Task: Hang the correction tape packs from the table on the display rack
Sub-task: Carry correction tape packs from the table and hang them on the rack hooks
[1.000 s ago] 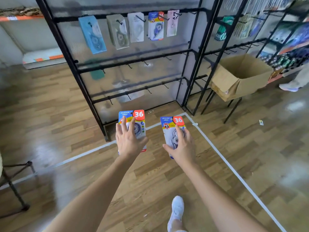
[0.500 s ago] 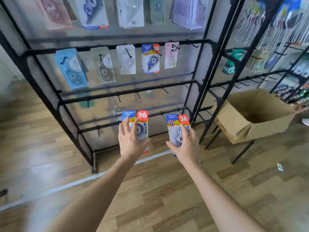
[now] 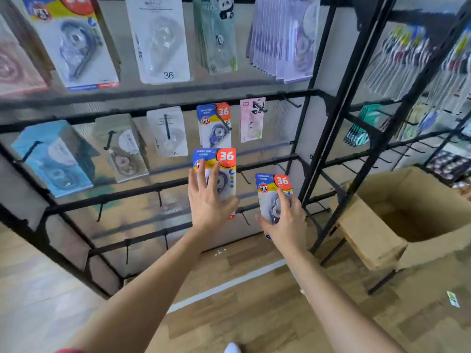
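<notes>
I hold one correction tape pack in each hand, both raised in front of the display rack [image 3: 309,149]. My left hand [image 3: 209,202] grips the left pack [image 3: 225,165] by its lower half, fingers spread up across the printed face and thumb hooked round the right edge. This pack stands with its long axis upright, the red "36" badge at the top right and the print facing me. Its top edge sits just under the hanging pack of the same kind [image 3: 214,126] on the middle rail.

My right hand [image 3: 286,222] grips the right pack [image 3: 272,186] the same way, thumb at the left edge and fingers over the clear blister. It is lower and to the right, near the rack's corner post. Its long axis is nearly upright, with the badge up and the face towards me. A cardboard box [image 3: 382,240] stands open to the right.
</notes>
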`<state>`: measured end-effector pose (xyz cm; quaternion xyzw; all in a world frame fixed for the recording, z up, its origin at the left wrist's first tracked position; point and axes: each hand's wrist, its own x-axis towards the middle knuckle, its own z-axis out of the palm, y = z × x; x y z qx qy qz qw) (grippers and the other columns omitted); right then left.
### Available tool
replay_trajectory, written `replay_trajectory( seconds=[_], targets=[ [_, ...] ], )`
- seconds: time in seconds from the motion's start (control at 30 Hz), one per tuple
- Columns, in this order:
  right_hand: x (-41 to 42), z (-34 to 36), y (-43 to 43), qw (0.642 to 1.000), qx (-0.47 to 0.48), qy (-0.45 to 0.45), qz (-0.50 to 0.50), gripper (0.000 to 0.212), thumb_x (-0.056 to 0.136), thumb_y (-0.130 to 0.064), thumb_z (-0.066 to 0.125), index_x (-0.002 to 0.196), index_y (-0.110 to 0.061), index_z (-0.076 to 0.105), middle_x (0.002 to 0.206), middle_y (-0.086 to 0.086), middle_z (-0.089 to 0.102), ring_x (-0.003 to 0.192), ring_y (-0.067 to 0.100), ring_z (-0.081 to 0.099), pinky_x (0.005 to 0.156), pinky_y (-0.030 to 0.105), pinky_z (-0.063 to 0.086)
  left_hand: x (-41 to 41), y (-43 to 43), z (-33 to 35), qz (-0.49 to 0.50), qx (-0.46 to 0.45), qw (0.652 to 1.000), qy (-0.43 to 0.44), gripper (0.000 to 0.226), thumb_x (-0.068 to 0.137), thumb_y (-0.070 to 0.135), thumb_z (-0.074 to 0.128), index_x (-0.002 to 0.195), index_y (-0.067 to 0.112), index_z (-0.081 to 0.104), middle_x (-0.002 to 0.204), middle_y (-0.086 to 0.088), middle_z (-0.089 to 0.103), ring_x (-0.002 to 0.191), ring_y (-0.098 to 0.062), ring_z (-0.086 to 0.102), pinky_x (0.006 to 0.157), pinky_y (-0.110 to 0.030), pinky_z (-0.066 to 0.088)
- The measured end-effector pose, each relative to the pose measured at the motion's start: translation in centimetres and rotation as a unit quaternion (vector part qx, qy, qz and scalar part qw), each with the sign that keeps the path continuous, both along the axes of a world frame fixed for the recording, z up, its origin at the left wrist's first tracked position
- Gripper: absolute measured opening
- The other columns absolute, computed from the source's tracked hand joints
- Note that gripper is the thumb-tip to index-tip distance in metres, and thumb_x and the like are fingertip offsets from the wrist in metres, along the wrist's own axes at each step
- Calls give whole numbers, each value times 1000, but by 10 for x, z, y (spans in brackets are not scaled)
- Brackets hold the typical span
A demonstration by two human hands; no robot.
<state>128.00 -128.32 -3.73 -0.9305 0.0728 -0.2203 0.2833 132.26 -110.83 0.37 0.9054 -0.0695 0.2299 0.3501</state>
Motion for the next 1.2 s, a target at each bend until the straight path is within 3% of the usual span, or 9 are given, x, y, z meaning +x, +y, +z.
replay_trajectory(
  seconds=[0.23, 0.47, 0.63, 0.83, 0.93, 1.03, 1.2],
  targets=[
    [76, 2, -1, 1000, -8, 5, -12, 83, 67, -42, 82, 135, -9, 48, 136, 24, 46, 117, 46, 49, 87, 53, 47, 76, -11, 12, -23, 44, 997, -62, 81, 67, 44, 56, 141, 25, 30, 152, -13, 26, 140, -44, 20, 111, -51, 20],
    [97, 7, -2, 1000, 4, 16, -8, 82, 73, -42, 78, 140, -13, 42, 141, 18, 40, 125, 41, 40, 92, 52, 43, 88, -18, -4, -24, 44, 995, -84, 77, 66, 43, 52, 139, 22, 37, 150, -9, 26, 134, -48, 27, 104, -58, 30],
    [105, 5, -1, 1000, 9, 13, -10, 81, 71, -45, 78, 138, -11, 45, 137, 21, 44, 120, 44, 46, 88, 56, 46, 86, -27, 4, -19, 48, 997, -63, 76, 67, 46, 51, 138, 21, 41, 150, -13, 33, 134, -47, 27, 102, -58, 32],
    [111, 6, 0, 1000, 2, 14, -1, 83, 72, -43, 78, 140, -12, 43, 141, 20, 41, 125, 42, 42, 89, 55, 46, 94, -29, -1, -7, 31, 999, -29, 80, 61, 35, 66, 137, 19, 45, 149, -18, 35, 133, -52, 29, 101, -61, 31],
    [117, 8, -3, 1000, 1, 22, 0, 84, 73, -39, 78, 142, -14, 39, 145, 17, 37, 129, 40, 38, 92, 52, 44, 105, -30, 7, 0, 20, 1000, 16, 80, 68, 31, 69, 143, 20, 41, 155, -12, 23, 140, -48, 16, 108, -58, 23],
    [126, 12, -6, 1000, 1, 21, 6, 84, 74, -40, 78, 143, -14, 38, 146, 17, 36, 130, 38, 37, 94, 54, 46, 126, -29, 15, 11, 53, 994, 93, 88, 78, 31, 70, 150, 29, 19, 160, 1, -2, 144, -34, -5, 116, -49, 13],
    [147, 17, -5, 999, 5, -7, 35, 82, 74, -39, 78, 140, -10, 41, 143, 19, 39, 131, 36, 37, 98, 49, 42, 167, -22, 27, 37, 106, 982, 152, 89, 84, 37, 66, 150, 33, 6, 158, 3, -17, 144, -33, -14, 118, -51, 9]
  ],
)
